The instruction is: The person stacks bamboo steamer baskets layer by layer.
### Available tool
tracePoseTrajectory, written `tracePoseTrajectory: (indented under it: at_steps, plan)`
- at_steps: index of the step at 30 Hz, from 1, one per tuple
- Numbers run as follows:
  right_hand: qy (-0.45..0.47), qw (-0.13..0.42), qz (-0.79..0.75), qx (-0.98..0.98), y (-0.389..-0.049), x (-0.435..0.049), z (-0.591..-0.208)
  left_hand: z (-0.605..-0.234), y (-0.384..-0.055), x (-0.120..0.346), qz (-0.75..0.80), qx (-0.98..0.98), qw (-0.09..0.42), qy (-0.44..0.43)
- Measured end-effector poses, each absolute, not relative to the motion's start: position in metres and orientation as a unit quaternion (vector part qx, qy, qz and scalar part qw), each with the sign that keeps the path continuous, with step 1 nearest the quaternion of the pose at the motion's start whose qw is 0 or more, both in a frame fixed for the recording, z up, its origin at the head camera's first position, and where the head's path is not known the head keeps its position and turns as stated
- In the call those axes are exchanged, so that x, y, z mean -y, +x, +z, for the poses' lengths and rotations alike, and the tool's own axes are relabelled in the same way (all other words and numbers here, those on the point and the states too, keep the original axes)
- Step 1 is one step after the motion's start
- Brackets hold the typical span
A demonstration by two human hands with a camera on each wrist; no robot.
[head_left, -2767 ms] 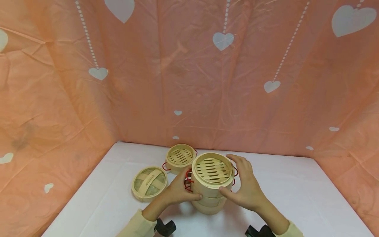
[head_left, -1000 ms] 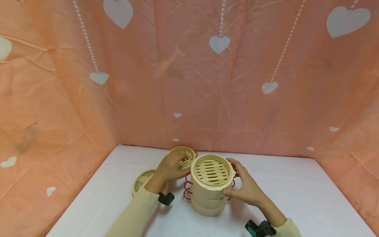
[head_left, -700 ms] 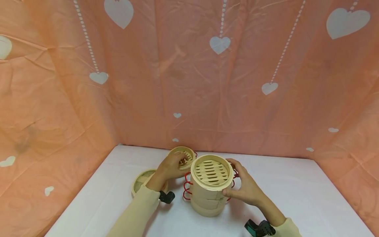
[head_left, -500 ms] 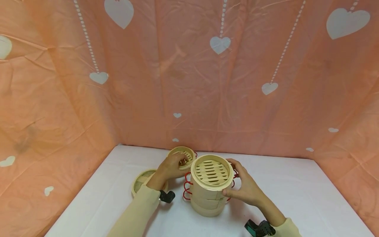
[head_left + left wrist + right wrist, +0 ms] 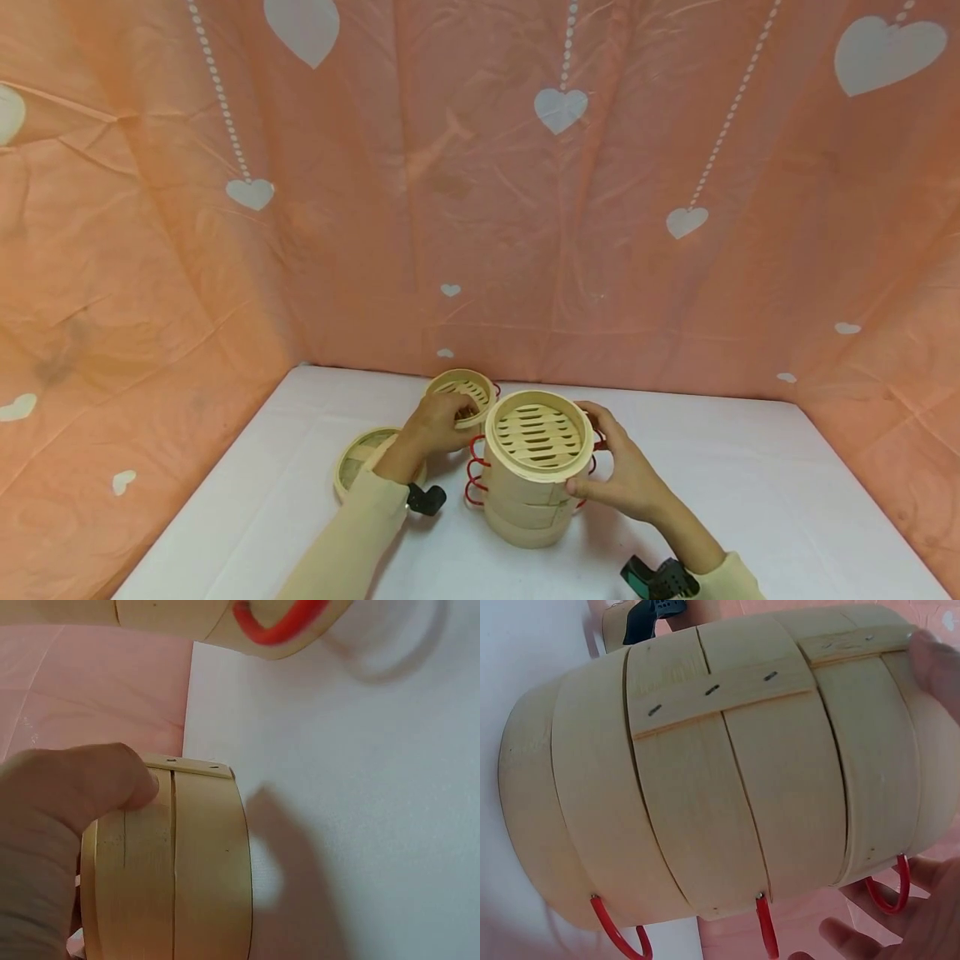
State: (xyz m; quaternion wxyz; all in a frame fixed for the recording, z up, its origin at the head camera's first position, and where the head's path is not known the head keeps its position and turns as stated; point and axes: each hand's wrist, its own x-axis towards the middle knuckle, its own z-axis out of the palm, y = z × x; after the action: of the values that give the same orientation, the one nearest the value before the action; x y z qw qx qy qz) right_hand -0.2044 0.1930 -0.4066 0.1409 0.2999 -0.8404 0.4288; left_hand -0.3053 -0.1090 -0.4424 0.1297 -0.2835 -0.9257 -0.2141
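Observation:
A stack of round bamboo steamer baskets, slatted on top, stands upright on the white table, with red loop handles at its sides. My right hand grips its upper right side, thumb on the wall and fingers behind by the handles. Behind and left of the stack is a single bamboo steamer basket. My left hand holds its near rim; the left wrist view shows the thumb on the outer wall, the other fingers mostly hidden.
A round woven bamboo lid lies left of the stack, partly covered by the left forearm. An orange cloth with white hearts hangs behind and at both sides of the white table.
My left hand has left the stack's left side and moved back and left to the single basket, whose rim it now holds. The right hand has kept its grip on the stack.

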Motion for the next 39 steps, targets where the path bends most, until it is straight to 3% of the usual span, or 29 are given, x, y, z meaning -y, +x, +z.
tracePoseTrajectory:
  at_steps: [13,30,39]
  plan:
    - [0.304,0.139,0.438,0.834,-0.204,-0.194,-0.407,-0.438,-0.302,0.108,-0.214,0.92,0.148,-0.293]
    - [0.299,0.133,0.435,0.839,-0.205,-0.195,-0.407,-0.434,-0.295,0.106,-0.224,0.93,0.113,-0.27]
    - [0.297,0.134,0.428,0.843,-0.205,-0.195,-0.407,-0.433,-0.294,0.107,-0.24,0.926,0.131,-0.262]
